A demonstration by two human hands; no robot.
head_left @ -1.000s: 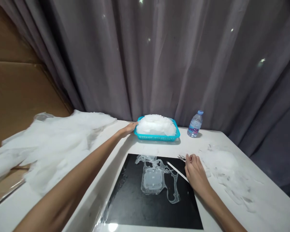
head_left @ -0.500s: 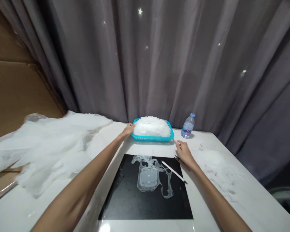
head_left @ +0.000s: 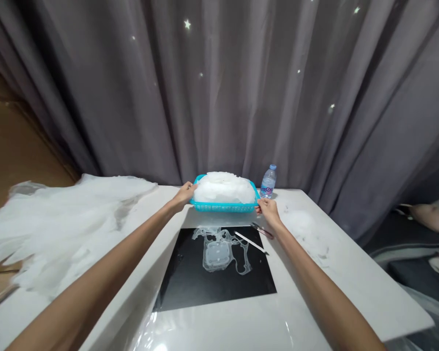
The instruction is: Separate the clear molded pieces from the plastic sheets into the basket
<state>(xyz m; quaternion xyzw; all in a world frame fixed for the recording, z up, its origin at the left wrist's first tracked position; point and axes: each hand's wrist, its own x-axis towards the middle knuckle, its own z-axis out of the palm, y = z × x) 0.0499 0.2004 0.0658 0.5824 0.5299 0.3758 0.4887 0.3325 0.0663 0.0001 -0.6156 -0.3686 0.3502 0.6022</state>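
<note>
A turquoise basket (head_left: pixel 219 207) heaped with white translucent pieces stands at the far edge of the white table (head_left: pixel 314 287). My left hand (head_left: pixel 185 193) grips its left end and my right hand (head_left: pixel 267 209) grips its right end. Between my arms lies a black mat (head_left: pixel 205 285) with a clear moulded plastic part (head_left: pixel 217 248) on it. A thin white stick (head_left: pixel 250 242) and small scissors (head_left: pixel 262 229) lie at the mat's right corner.
A small water bottle (head_left: pixel 268 181) stands right of the basket, against the grey curtain (head_left: pixel 219 87). A large pile of white material (head_left: pixel 58 224) covers the table's left side. White scraps (head_left: pixel 303 224) lie on the right. Brown cardboard (head_left: pixel 7 146) is at left.
My right hand left the tools by the mat and reached forward to the basket's right end. My left hand stayed on the basket's left end. The view shifted right.
</note>
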